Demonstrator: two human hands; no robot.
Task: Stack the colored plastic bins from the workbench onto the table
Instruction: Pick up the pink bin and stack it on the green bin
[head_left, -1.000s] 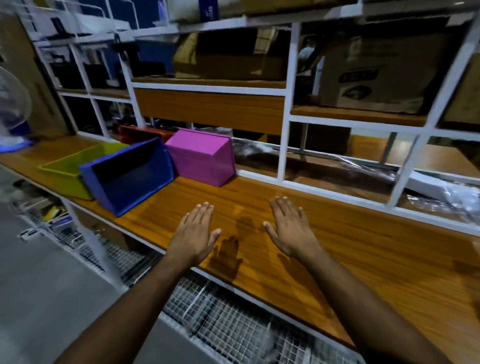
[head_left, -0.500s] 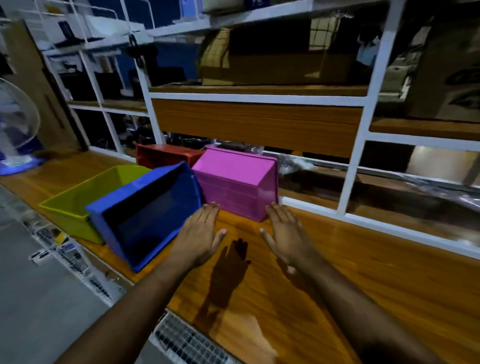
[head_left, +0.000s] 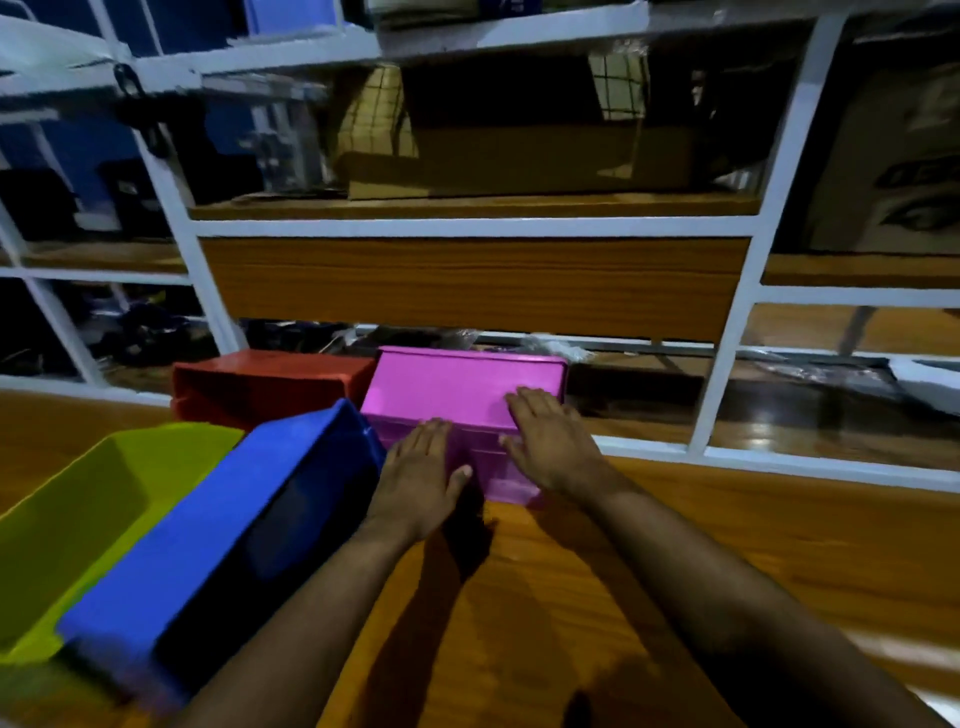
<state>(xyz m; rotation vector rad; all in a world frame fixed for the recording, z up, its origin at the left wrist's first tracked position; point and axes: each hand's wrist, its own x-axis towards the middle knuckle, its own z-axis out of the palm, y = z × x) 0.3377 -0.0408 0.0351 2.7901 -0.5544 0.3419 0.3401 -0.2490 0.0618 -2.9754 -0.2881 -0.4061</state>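
Note:
A pink bin (head_left: 447, 387) lies upside down on the wooden workbench (head_left: 727, 545), at the middle back. My right hand (head_left: 550, 441) rests flat on its near right part, fingers spread. My left hand (head_left: 418, 478) is flat against its near left side, beside a blue bin (head_left: 208, 535) tipped on its side. A yellow-green bin (head_left: 72, 514) sits upright left of the blue one. A red bin (head_left: 260, 387) lies behind them, left of the pink bin. Neither hand grips anything.
A white-framed shelf unit (head_left: 727, 332) with wooden boards rises right behind the bins. Cardboard boxes (head_left: 519, 156) fill its upper shelves. Plastic-wrapped items (head_left: 831, 369) lie on the low shelf to the right.
Both hands have moved forward from the bare bench top onto the pink bin. The view has come closer to the bins.

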